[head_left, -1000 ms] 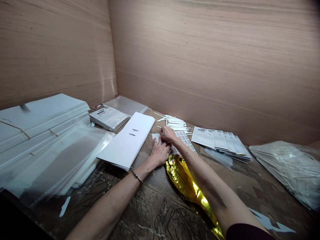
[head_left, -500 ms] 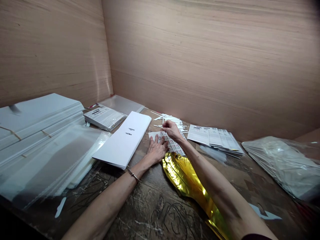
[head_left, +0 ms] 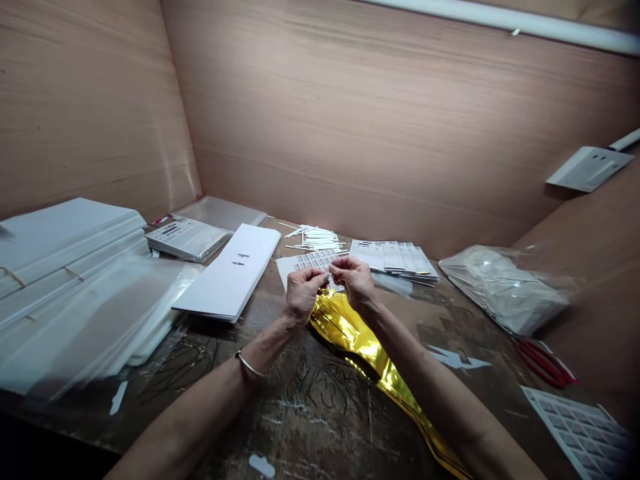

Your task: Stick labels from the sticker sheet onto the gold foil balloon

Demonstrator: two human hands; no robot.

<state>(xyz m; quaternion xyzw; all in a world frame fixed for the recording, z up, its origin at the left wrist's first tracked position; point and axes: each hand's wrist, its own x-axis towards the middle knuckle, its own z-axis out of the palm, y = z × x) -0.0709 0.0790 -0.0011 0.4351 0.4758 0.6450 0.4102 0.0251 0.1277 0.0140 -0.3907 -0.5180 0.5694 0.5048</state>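
My left hand and my right hand meet fingertip to fingertip, both closed in a pinch. Whatever lies between their fingers is too small to make out. Just behind them, a sheet of small printed stickers lies on the table, partly covered by my hands. Shiny gold foil, like a flat foil balloon, stretches from under my hands toward the front right, passing beneath my right forearm.
White card stacks stand at left beside clear plastic sleeves. White sticks and printed packets lie behind. At right are a plastic-wrapped bundle, red-handled scissors and another sticker sheet.
My left hand has lifted off the sticker sheet and gone from flat to a pinch. My right hand has come back to meet it. The view has turned right.
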